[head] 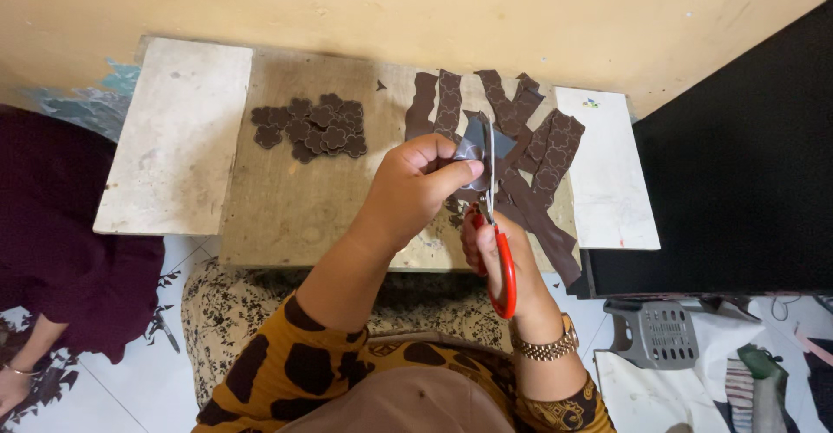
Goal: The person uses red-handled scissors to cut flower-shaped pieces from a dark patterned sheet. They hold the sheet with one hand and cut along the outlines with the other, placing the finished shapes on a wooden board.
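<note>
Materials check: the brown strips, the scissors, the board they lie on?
Brown strips: thin matte sheet, probably faux leather or card; they lie flat and limp. Scissors: shiny metal blades, glossy red handles, likely plastic. Board: looks like raw wood or plywood, dull, grainy, unfinished.

scissors (496,238): we see red loop handles low, thin metal blades pointing up and away, held upright over the board's near edge.
cut piece (475,149): we see a small dark brown scrap with a greyish sheen, pinched beside the blades.
</note>
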### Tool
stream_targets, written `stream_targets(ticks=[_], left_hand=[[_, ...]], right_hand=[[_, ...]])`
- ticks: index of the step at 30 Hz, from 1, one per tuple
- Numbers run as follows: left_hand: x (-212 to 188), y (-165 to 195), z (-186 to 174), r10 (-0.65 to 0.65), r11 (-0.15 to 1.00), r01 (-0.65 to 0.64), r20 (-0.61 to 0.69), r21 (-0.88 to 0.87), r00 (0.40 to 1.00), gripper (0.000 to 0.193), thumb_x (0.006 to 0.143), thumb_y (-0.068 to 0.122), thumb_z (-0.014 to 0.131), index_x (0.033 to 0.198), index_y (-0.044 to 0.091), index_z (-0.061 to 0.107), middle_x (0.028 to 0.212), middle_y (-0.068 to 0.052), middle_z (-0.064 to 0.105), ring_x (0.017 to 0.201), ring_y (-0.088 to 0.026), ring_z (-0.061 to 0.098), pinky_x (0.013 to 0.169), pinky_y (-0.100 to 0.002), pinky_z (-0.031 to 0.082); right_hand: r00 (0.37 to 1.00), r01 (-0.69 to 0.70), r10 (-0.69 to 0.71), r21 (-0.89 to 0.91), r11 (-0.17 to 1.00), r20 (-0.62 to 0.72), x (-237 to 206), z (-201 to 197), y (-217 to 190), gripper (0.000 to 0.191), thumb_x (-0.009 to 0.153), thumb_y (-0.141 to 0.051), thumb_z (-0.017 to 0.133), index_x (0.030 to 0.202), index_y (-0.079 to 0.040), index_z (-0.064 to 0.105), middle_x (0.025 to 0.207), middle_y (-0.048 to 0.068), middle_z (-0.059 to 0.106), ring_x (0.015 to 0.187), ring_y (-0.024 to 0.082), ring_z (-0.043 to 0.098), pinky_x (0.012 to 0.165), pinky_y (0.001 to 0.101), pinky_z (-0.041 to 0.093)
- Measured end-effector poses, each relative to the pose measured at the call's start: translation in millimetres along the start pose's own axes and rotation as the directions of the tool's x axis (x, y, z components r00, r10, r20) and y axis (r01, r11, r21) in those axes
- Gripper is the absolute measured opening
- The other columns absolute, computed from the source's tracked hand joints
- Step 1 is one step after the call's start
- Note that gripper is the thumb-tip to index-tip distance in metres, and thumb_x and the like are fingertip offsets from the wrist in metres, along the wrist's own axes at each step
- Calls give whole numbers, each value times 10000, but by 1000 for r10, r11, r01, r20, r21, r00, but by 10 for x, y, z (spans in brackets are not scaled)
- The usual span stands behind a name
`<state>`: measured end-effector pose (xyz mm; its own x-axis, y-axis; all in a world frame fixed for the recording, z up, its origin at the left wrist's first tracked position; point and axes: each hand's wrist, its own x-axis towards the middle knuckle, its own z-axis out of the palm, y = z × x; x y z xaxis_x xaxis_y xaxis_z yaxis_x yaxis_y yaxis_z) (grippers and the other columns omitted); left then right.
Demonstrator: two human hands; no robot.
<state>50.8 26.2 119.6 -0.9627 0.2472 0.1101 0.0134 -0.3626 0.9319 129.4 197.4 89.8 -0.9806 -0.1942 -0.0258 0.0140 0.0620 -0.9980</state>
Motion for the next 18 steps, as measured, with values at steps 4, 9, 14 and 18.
stream_targets(ticks=[4, 9, 14, 18], left_hand=[[8, -2, -8, -49, 998, 49, -11, -40, 999, 87, 887, 103, 739, 894, 22, 710, 805, 23, 684, 723, -40, 553, 644, -220, 437], [16, -6, 10, -61, 989, 58, -23, -137, 998, 93, 897, 94, 736, 925, 8, 717, 837, 2, 707, 738, -49, 579, 656, -222, 449], [-3, 47, -7, -58, 997, 55, -49, -58, 997, 98, 908, 110, 723, 933, 15, 718, 826, 12, 696, 727, -39, 561, 643, -217, 443], [-25, 117, -15, -30, 999, 32, -59, 23, 998, 114, 884, 123, 714, 932, 20, 727, 833, 20, 727, 746, -27, 605, 667, -203, 478]], right_hand=[[999, 32, -34, -94, 995, -18, 0, -43, 11, 624, 959, -704, 495, 835, -93, 505, 700, -32, 441, 604, 84, 405, 523, 248, 341], [999, 12, -15, -86, 996, -34, -8, -30, -5, 614, 966, -676, 504, 795, -86, 500, 660, -28, 421, 568, 91, 381, 503, 254, 319], [1000, 13, -11, -95, 995, 16, -14, -2, -100, 635, 974, -696, 474, 844, -75, 504, 705, -24, 434, 612, 90, 397, 532, 251, 348], [996, 25, -22, -35, 999, 82, -17, 32, -157, 647, 952, -710, 485, 968, -65, 534, 766, -15, 435, 663, 97, 404, 571, 249, 368]])
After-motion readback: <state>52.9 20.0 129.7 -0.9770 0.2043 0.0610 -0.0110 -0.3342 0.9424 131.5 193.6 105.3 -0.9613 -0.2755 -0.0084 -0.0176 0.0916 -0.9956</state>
